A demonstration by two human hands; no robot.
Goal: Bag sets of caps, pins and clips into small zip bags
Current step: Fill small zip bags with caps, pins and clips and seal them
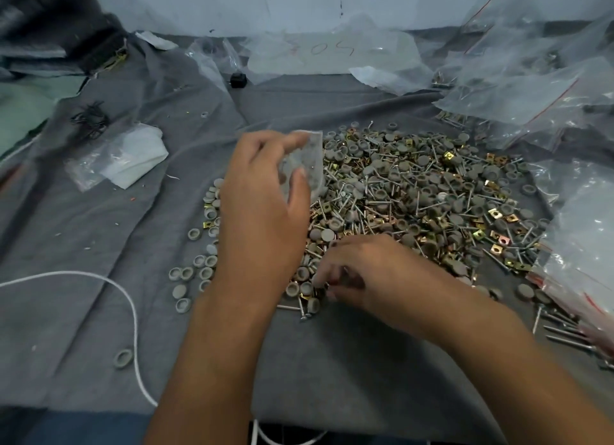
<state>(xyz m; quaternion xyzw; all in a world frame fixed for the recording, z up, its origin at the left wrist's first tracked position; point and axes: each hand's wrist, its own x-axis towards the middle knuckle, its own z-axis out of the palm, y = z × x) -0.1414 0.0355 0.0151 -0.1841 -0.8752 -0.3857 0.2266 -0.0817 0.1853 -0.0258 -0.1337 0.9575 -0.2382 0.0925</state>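
Nearest us, our right hand [362, 275] curls its fingers [320, 283] to pick parts from the pile of caps, pins and clips [415, 195] on the grey cloth [99, 245]. Beyond, our left hand [262, 192] pinches a small zip bag [307, 158]. We judge we are gathering a set; next, drop it into the bag's mouth.

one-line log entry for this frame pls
left hand: holds small zip bag above pile | right hand: picking parts at pile near edge | phase: collecting set

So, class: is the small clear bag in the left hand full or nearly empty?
Nearly empty. The small zip bag, pinched by the left hand, looks flat and see-through, with no load showing. Whether its mouth is open, I cannot tell.
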